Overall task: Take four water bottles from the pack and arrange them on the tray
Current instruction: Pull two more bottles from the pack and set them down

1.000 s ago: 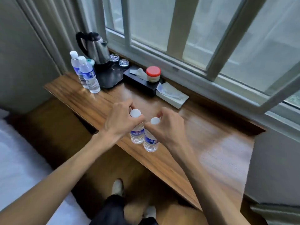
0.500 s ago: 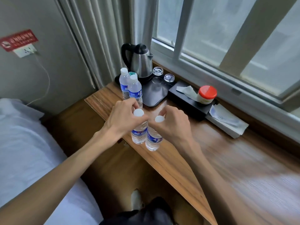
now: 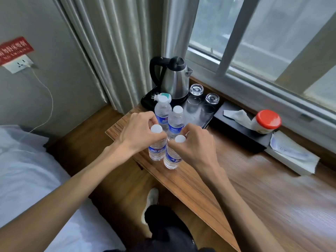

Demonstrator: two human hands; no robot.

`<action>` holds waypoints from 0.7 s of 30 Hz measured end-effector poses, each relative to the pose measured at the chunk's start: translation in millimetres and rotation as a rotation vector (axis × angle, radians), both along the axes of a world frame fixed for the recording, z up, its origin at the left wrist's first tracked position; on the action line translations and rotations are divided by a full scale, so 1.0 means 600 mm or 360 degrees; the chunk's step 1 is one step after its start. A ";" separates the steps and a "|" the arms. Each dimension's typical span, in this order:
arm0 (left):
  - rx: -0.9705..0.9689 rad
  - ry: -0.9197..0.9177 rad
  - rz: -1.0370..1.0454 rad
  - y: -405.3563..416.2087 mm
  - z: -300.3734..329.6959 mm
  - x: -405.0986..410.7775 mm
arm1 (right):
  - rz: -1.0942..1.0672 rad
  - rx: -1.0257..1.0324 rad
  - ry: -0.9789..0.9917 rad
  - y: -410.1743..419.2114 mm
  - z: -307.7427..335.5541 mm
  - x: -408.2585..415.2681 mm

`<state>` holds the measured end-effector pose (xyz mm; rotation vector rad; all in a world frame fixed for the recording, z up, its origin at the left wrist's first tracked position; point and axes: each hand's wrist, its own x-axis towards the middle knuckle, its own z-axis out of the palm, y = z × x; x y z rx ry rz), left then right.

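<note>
Wooden bench under the window, black tray at its far corner with a steel kettle and upturned glasses. Two clear bottles with blue labels stand at the tray's near edge — on it or just beside, hard to say. The left hand is wrapped round a third white-capped bottle, the right hand round a fourth, both hovering close to the tray. No pack in sight. I'd call it nearly done: set these two down.
</note>
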<state>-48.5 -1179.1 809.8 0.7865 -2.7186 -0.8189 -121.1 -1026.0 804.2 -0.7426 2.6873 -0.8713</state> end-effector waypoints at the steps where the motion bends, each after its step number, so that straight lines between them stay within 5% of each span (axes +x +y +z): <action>1: 0.0008 -0.0019 -0.0021 -0.015 -0.002 -0.006 | -0.0037 -0.0002 -0.0005 -0.011 -0.006 -0.003; 21: 0.0225 -0.0038 -0.0623 -0.180 -0.049 -0.086 | -0.0700 0.0089 0.0060 -0.155 -0.056 0.005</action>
